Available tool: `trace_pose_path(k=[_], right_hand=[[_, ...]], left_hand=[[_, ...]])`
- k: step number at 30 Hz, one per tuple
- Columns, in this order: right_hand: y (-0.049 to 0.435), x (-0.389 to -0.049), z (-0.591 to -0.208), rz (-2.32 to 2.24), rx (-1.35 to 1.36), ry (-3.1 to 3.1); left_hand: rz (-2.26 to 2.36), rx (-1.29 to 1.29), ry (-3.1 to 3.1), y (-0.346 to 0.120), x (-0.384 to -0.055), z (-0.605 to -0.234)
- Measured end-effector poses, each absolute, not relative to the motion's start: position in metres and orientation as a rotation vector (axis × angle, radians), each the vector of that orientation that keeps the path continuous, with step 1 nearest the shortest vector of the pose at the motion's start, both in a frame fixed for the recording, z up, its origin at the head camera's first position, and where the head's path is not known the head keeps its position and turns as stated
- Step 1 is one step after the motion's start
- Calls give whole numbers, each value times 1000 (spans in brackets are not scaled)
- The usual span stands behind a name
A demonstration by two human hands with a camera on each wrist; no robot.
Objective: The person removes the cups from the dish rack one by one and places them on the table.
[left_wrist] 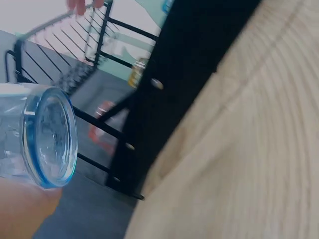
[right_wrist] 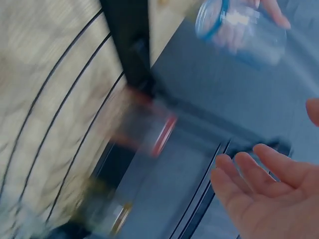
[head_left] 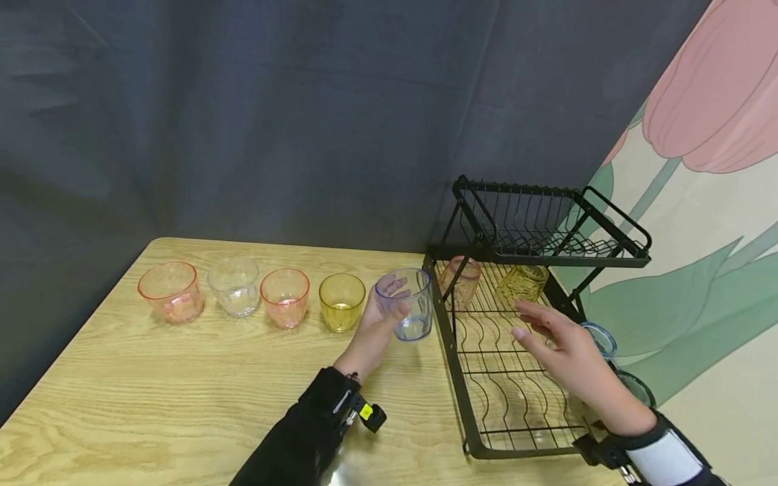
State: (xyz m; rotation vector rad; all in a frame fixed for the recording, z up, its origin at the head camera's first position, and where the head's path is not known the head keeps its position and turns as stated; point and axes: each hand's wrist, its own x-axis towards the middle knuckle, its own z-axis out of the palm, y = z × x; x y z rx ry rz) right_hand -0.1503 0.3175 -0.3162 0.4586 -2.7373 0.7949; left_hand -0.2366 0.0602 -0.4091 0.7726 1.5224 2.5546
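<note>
A clear glass with a blue rim (head_left: 415, 317) is gripped by my left hand (head_left: 372, 332), upright beside the left edge of the black dish rack (head_left: 457, 378). In the left wrist view the blue glass (left_wrist: 52, 137) shows its round base. My right hand (head_left: 562, 358) hovers over the rack with fingers spread and nothing held. Inside the rack's lower tier, a pink glass (head_left: 463, 280) and a yellow glass (head_left: 521, 283) stand upside down at the back. The right wrist view shows the right hand (right_wrist: 269, 191) with bare, extended fingers.
Left of my left hand, a row on the wooden table (head_left: 182, 391) holds a pink glass (head_left: 173, 297), a clear glass (head_left: 237, 290), a red-rimmed glass (head_left: 286, 304) and a yellow glass (head_left: 342, 307). The rack's upper tier (head_left: 547, 223) overhangs the back. A blue-rimmed glass (head_left: 602, 339) sits at its right side.
</note>
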Motion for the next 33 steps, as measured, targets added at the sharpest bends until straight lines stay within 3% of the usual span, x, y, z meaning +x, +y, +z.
trace_pose_path(k=[13,24,33], right_hand=[[418,-135,-337,222,-8,-3099],[437,-138,-348,129,-128,-3185],[445,-134,-361,128,-161,-3315]], left_hand=[[2278,447,1920,62,-263,-428],[2166,323,2089,65,-280,-448],[2201,326,2039,62,-272,-434]])
